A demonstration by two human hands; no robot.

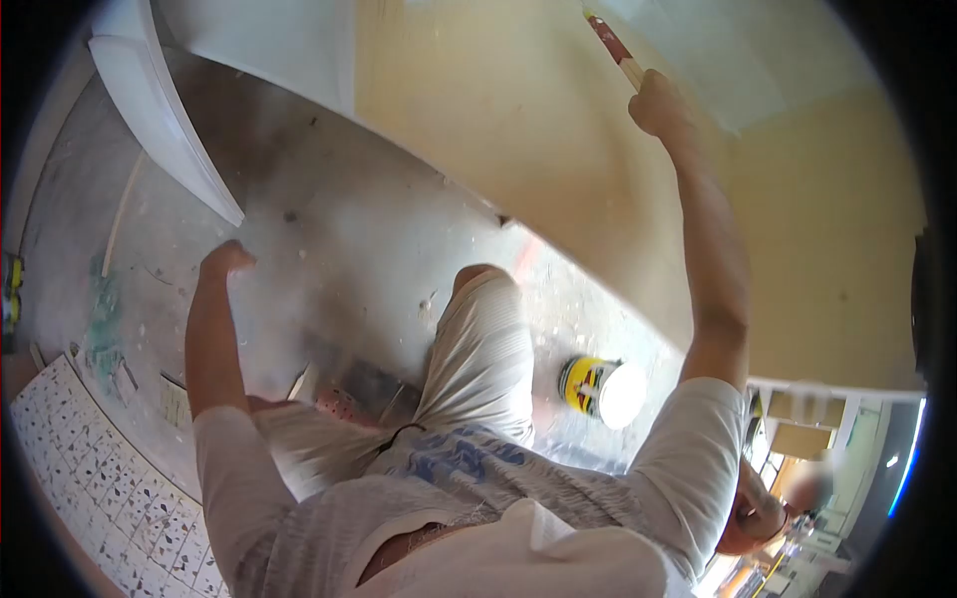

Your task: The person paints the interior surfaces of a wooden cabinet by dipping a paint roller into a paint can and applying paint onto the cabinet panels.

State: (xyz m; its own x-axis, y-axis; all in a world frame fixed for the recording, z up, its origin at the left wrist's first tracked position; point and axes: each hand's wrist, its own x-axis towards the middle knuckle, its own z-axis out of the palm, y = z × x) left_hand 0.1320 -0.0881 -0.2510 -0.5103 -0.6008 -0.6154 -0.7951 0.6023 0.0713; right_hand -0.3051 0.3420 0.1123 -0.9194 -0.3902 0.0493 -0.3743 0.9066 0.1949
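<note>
Raised at the upper right, my right hand [658,103] is closed around the handle of a paintbrush [612,42]. The brush has a pale wooden handle and a reddish-brown section, and its yellowish tip touches or nearly touches a large panel [538,110]. That panel is cream-yellow over much of its face and whitish toward the top. My left hand [229,257] hangs low at the left, over the floor and just below the tip of a white curved piece [164,110]. It looks blurred, and its fingers cannot be made out clearly.
On the floor by my knee stands a paint can [580,385] with a yellow and black label and white top. A speckled tiled surface [100,478] lies at the lower left. Another person [755,513] is behind me at the lower right. The floor [349,239] is stained.
</note>
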